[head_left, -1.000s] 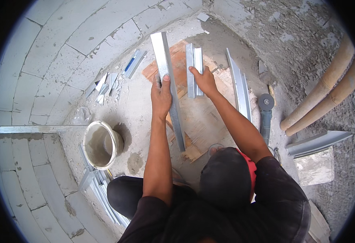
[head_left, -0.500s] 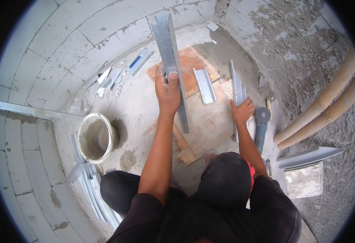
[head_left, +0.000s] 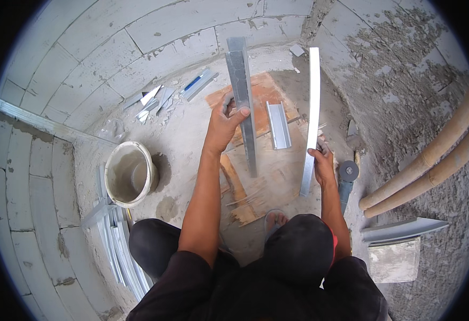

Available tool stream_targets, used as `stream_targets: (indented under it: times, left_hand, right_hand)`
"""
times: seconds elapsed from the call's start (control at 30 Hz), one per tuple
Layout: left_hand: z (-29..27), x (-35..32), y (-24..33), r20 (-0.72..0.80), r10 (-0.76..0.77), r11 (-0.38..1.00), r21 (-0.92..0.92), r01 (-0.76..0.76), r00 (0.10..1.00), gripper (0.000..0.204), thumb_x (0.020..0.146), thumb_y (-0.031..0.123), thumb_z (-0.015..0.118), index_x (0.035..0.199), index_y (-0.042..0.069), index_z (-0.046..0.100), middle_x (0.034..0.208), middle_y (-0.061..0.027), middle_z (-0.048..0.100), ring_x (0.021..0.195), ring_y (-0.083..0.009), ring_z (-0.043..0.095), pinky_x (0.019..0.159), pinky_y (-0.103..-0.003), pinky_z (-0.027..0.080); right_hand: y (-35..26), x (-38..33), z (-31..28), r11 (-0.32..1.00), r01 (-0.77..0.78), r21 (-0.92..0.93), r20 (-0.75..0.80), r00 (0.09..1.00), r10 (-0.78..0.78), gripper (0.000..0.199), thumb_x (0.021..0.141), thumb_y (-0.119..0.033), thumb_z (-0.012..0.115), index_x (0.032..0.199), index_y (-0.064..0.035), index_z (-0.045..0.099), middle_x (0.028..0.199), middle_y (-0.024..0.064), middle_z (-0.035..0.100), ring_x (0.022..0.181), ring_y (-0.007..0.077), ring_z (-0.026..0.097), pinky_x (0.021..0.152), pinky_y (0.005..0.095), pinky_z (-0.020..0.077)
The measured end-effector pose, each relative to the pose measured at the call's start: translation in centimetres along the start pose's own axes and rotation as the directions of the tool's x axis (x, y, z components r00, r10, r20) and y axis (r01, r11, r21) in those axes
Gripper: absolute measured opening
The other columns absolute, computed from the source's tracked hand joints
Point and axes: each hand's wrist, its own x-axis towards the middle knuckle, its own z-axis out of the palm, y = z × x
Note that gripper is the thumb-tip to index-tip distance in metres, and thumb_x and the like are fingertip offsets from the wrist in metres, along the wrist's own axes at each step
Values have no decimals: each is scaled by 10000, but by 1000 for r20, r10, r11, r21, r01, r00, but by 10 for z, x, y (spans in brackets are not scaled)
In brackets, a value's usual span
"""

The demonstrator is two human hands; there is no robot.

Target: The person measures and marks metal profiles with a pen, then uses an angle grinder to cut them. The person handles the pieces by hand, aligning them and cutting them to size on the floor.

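My left hand (head_left: 227,122) grips a long grey metal channel (head_left: 241,85), its thumb on one edge and the fingers partly behind it. To the right, my right hand (head_left: 322,159) is closed around a second metal channel (head_left: 313,101), whose face shines bright white. Both pieces stand lengthwise in front of me, side by side and apart. Between them a short metal channel (head_left: 279,125) lies with its open side up, beside a reddish board (head_left: 258,85). An angle grinder (head_left: 346,179) rests on the floor just right of my right forearm.
A mortar-stained bucket (head_left: 131,175) stands at left, above a bundle of metal profiles (head_left: 118,249). Metal offcuts (head_left: 151,101) lie near the far block wall. A splintered wood piece (head_left: 237,192) is before my feet. Two thick poles (head_left: 427,160) lean at right, over a square slab (head_left: 394,260).
My right hand has closed on the channel that lay at right and lifted it off the floor. The left hand still holds its channel, which now sits slightly farther right and lower in view.
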Motion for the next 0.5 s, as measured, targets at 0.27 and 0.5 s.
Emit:
stream_targets:
  times: [0.27, 0.5]
  left_hand:
    - [6, 2, 12, 62, -16, 997, -71, 21, 998, 916, 756, 325, 951, 1475, 6, 482, 1307, -125, 655, 1231, -219, 634, 1071, -355, 506]
    - [4, -13, 9, 61, -41, 999, 23, 40, 997, 817, 734, 279, 957, 1399, 15, 563, 1274, -130, 689, 1176, -233, 665, 1031, -369, 526]
  right_hand:
    - [-8, 1, 112, 941, 297, -161, 418, 884, -207, 941, 764, 24, 768, 1606, 24, 347, 1508, 140, 495, 1428, 306, 472, 1200, 459, 397]
    - [12, -8, 122, 966, 228, -123, 494, 858, -140, 976, 758, -2, 787, 1625, -13, 339, 1583, 177, 423, 1488, 360, 418, 1226, 488, 374]
